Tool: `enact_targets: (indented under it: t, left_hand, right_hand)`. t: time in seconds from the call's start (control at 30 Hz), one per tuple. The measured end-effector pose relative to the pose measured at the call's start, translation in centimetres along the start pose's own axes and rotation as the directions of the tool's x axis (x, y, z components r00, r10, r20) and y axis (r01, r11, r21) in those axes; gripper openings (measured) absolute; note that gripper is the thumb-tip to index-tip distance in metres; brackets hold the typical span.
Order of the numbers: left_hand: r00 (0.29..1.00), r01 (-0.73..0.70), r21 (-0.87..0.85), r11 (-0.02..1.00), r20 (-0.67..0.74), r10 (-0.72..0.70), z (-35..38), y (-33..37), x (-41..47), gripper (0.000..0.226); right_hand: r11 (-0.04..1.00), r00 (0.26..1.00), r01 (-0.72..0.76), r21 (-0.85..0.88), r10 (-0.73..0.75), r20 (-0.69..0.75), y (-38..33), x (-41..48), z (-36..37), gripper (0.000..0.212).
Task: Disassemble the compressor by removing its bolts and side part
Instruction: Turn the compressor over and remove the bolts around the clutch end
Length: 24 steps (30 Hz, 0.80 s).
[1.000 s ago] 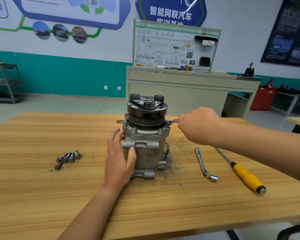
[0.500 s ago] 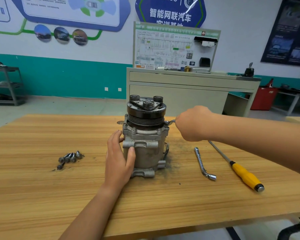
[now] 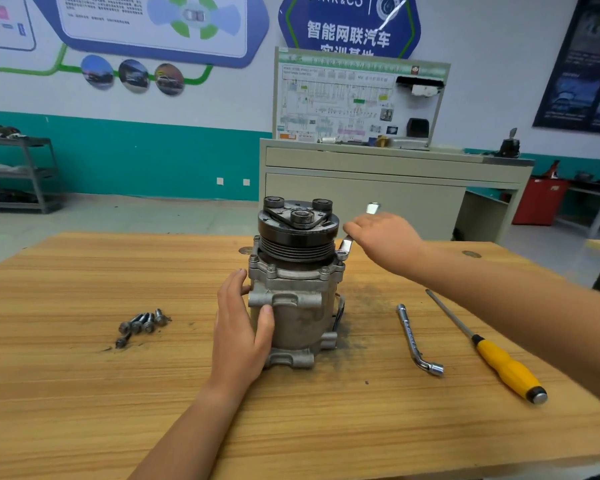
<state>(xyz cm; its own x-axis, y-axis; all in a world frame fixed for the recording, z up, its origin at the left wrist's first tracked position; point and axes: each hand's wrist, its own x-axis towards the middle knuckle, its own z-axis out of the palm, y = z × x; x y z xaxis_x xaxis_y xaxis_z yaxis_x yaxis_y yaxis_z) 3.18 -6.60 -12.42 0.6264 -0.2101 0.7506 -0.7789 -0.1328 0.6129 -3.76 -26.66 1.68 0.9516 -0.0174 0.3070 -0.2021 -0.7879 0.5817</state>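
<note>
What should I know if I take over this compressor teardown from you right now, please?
The left hand grips the body of the compressor, which stands upright on the table.
The right hand holds the wrench, whose ring end sits on a flange bolt on the compressor's right side.
Done: the removed bolts lie in a cluster on the table, left of the compressor.
Left: several flange bolts are seated below the pulley, and the side part is not off yet.
The L-shaped socket wrench and the screwdriver lie to the right.

Bright even indoor light; soft shadows; wide-angle edge distortion; slight blur.
</note>
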Motion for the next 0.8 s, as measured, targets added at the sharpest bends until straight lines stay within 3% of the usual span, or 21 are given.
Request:
enact_targets:
  t: [0.1,0.2,0.27,0.37,0.53,0.8]
  left_hand:
    - [1.0,0.002,0.015,1.0,0.022,-0.003,0.1,0.0,-0.1,0.067]
    - [1.0,0.007,0.018,1.0,0.025,-0.007,0.0,0.1,-0.1,0.066]
    - [0.999,0.022,0.018,1.0,0.034,-0.023,0.0,0.1,-0.1,0.067]
    - [0.998,0.037,0.02,0.999,0.047,-0.038,0.1,0.1,0.0,0.069]
    - [0.998,0.029,0.011,1.0,0.047,-0.029,0.1,0.0,0.0,0.068]
    - [1.0,0.007,-0.002,1.0,0.029,-0.007,-0.2,0.0,0.0,0.066]
  right_hand:
    - [0.984,0.987,0.072,0.16,-0.047,-0.153,-0.5,1.2,1.1,0.031]
    - [0.977,0.986,0.056,0.205,-0.022,-0.163,-0.4,1.2,0.9,0.03]
    - [0.933,0.968,-0.074,0.351,0.152,-0.199,0.0,0.5,0.1,0.031]
    - [0.75,0.897,-0.241,0.615,0.415,-0.154,-0.2,-1.7,-1.8,0.031]
    - [0.845,0.94,-0.336,0.416,0.325,0.101,-1.6,-6.5,-3.1,0.019]
    - [0.958,0.962,-0.24,0.159,0.213,0.169,-3.0,-6.3,-4.7,0.035]
